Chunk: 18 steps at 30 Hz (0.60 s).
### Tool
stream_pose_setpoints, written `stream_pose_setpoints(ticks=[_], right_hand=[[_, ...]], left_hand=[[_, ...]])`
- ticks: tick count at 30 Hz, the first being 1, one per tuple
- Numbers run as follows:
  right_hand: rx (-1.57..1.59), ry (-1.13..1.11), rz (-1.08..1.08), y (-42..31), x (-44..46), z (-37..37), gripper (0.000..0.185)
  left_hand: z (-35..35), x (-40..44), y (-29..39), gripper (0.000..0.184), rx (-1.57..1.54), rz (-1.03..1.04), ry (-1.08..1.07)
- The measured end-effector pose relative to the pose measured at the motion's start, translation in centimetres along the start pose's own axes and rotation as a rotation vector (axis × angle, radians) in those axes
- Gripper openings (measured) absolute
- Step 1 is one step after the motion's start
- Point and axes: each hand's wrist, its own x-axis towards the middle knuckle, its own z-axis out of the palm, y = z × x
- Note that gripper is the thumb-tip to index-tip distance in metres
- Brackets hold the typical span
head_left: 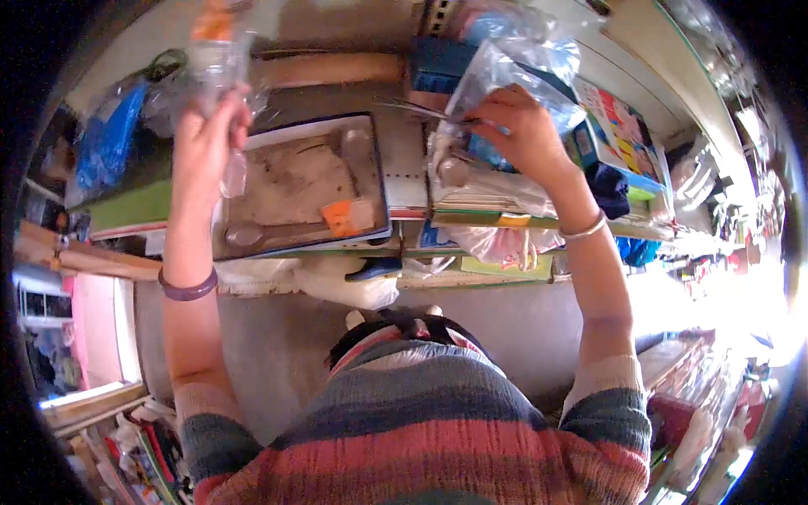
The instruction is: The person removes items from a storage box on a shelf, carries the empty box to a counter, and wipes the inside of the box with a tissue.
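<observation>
Head view: 2 arms point(598, 282) outstretched; left hand point(209, 130), fingers curled, grips clear packet point(217, 63); right hand point(523, 130), palm down, pinches thin dark tool point(438, 113).

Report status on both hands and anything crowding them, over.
Left hand gripping clear, orange-labelled packet. Right hand pinching slender object. Clear plastic bag close by right hand.

Grey flr point(497, 337) runs betw. packed shelving point(404, 194) up front and a second unit point(669, 358), lower R. Strong white light point(770, 307) floods the R side; at L, a pink panel point(94, 324) stands nr. a wooden beam point(101, 254), w/ more laden shelves point(99, 415) below.
</observation>
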Motion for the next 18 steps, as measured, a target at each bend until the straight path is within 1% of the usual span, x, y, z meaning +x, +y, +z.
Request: stream_pose_setpoints(ticks=[1, 2, 3, 4, 5, 6, 7, 8, 9, 10, 11, 12, 13, 14, 16, 18], right_hand=[[-0.010, 0.010, 0.027, 1.4, -1.8, -0.6, 0.016], [-0.015, 0.021, 0.054, 2.6, -3.5, -1.0, 0.016], [-0.030, -0.018, 0.103, 3.5, -5.0, -1.4, 0.016], [-0.044, -0.057, 0.150, 4.1, -6.5, -1.7, 0.016], [-0.057, -0.097, 0.198, 4.5, -7.9, -1.8, 0.017], [-0.056, -0.098, 0.223, 4.9, -9.1, -1.6, 0.016], [-0.055, -0.101, 0.246, 5.3, -10.3, -1.2, 0.016], [-0.052, -0.104, 0.271, 5.7, -11.3, -0.9, 0.016], [-0.054, -0.149, 0.252, 6.0, -11.9, -0.8, 0.020], [-0.037, -0.135, 0.273, 6.2, -12.5, -0.6, 0.021], [-0.020, -0.121, 0.294, 6.2, -13.0, -0.2, 0.023], [-0.004, -0.106, 0.314, 6.4, -13.6, 0.0, 0.025], [0.051, -0.039, 0.327, 6.6, -14.3, 0.3, 0.029], [0.123, -0.049, 0.383, 6.8, -14.7, 0.2, 0.030], [0.272, -0.070, 0.493, 6.8, -15.1, -0.2, 0.031], [0.297, -0.018, 0.500, 6.6, -15.9, -1.2, 0.027]], left_hand=[[2.1, 0.1, 1.0, 0.022, 0.071, -0.013, -0.089], [4.3, 0.2, 1.8, 0.022, 0.158, -0.104, -0.142], [6.1, 0.7, 2.1, 0.022, 0.215, -0.074, -0.258], [8.5, 1.0, 1.9, 0.025, 0.193, 0.076, -0.367], [10.9, 1.1, 2.1, 0.029, 0.298, 0.103, -0.416], [13.5, 1.4, 1.8, 0.029, 0.371, 0.355, -0.473], [15.9, 1.3, 3.0, 0.027, 0.429, 0.315, -0.573], [18.4, 1.7, 1.7, 0.029, 0.385, 0.464, -0.652], [20.7, 1.6, 2.5, 0.028, 0.459, 0.366, -0.719], [22.7, 1.5, 4.1, 0.026, 0.577, 0.271, -0.793], [25.0, 1.6, 3.1, 0.025, 0.594, 0.340, -0.787], [26.3, 1.2, 4.6, 0.029, 0.653, 0.369, -0.806], [28.1, 1.4, 4.1, 0.029, 0.711, 0.381, -0.842], [29.7, 1.5, 3.0, 0.029, 0.770, 0.390, -0.878], [31.7, 1.0, 2.7, 0.028, 0.833, 0.388, -0.877], [32.7, 0.5, 2.0, 0.026, 0.866, 0.402, -0.870]])
